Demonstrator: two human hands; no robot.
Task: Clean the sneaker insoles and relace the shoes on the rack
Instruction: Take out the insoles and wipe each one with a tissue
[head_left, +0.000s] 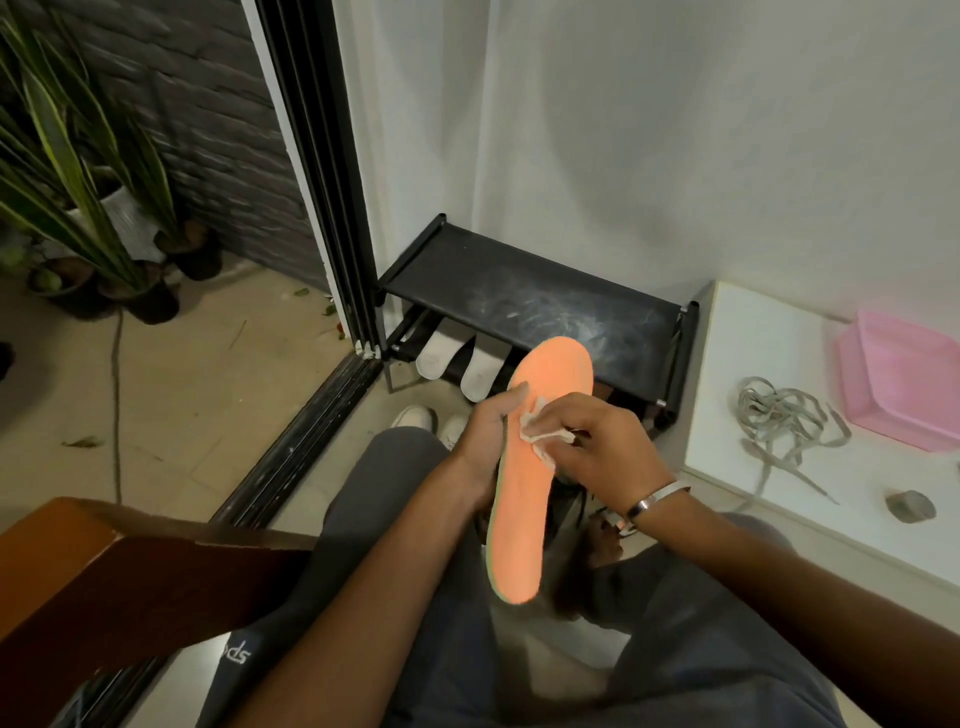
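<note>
Wiping is under way: the right hand pinches a small crumpled white cloth against the long orange foam insole, fingers closed on the cloth. The left hand wraps the insole's edge beside those fingers, thumb on top. The unsupported heel end below the fingers could flex or slip if pressure rises. Grey flat laces lie well beyond the right fingers.

Dim indoor light, soft focus, wide-angle bending at edges, plants blurred
</note>
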